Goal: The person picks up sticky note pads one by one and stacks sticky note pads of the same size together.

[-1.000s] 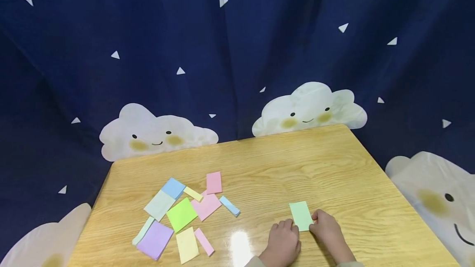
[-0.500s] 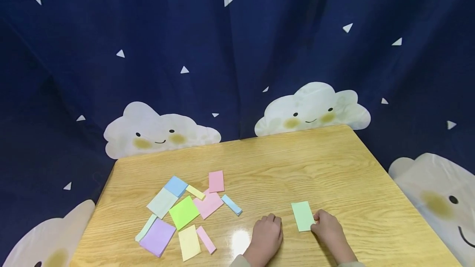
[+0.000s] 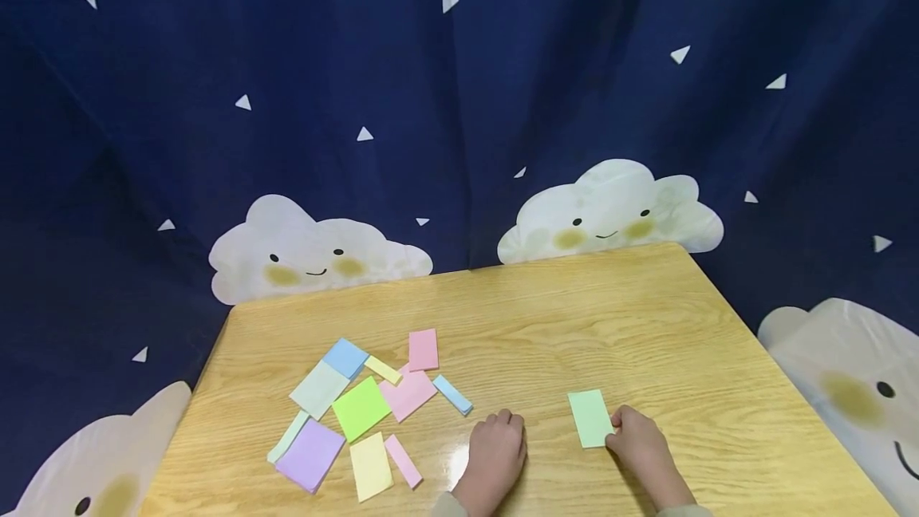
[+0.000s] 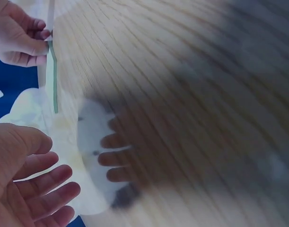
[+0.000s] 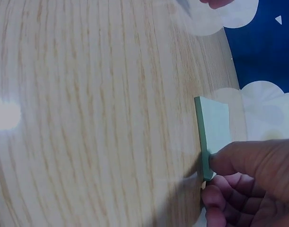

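On the right half of the wooden table (image 3: 646,317) lies a light green sticky note pad (image 3: 591,419). My right hand (image 3: 642,449) pinches its near right corner; in the right wrist view the thumb (image 5: 229,158) is on top of the pad (image 5: 215,124) and the fingers curl at its edge. My left hand (image 3: 494,453) is apart from the pad, low over the table to its left. Its fingers (image 4: 49,182) are loosely bent and spread, with nothing between them, in the left wrist view.
Left of my hands lies a group of sticky notes: a purple pad (image 3: 310,455), a bright green one (image 3: 361,409), a pale yellow one (image 3: 371,467), pink ones (image 3: 424,350) and narrow strips (image 3: 452,395). A dark blue curtain (image 3: 345,46) hangs behind the table.
My left hand has let go of the light green pad and moved left, away from it. My right hand stays at the pad's corner. The head view has shifted slightly.
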Motion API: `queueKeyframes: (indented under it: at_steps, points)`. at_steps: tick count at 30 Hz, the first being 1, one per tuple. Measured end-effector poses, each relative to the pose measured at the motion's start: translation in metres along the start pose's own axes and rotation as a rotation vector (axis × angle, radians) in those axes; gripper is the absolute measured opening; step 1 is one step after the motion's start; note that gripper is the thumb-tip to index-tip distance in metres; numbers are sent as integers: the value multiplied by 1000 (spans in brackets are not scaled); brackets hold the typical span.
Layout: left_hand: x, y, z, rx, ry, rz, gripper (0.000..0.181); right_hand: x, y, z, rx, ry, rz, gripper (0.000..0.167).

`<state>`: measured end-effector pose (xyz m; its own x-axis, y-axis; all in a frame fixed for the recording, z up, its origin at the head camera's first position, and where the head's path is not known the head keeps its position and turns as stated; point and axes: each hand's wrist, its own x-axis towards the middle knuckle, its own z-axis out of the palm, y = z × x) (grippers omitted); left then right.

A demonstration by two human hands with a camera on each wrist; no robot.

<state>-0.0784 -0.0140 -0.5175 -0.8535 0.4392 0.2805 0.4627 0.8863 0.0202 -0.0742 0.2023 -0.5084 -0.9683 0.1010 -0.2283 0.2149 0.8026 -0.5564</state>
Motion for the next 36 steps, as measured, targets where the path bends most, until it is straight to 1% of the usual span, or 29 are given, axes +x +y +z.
queueKeyframes:
  at_steps: [4,9,15,18,22,26,33,36]
  points:
    - [-2,-6,-1,24,-12,-11,16,0,0,0,-3,-9,2,22]
    - [-5,-14,-3,35,12,-33,15,1,-1,-2,-21,-15,3,19]
    - [-7,-22,-6,9,45,-75,13,2,3,-4,-43,-11,-9,14]
    - [-8,-25,-8,-14,54,-99,13,3,5,-4,-51,-21,-14,12]
    - [-9,-28,-12,-35,62,-113,13,4,5,-4,-63,-26,-20,11]
    - [-12,-32,-13,-32,71,-127,13,4,4,-4,-70,-25,-23,11]
    - [-19,-42,-14,-19,55,-161,14,3,3,-4,-79,-22,-26,11]
    - [-25,-47,-14,-3,82,-174,16,2,3,-5,-84,-25,-22,11]
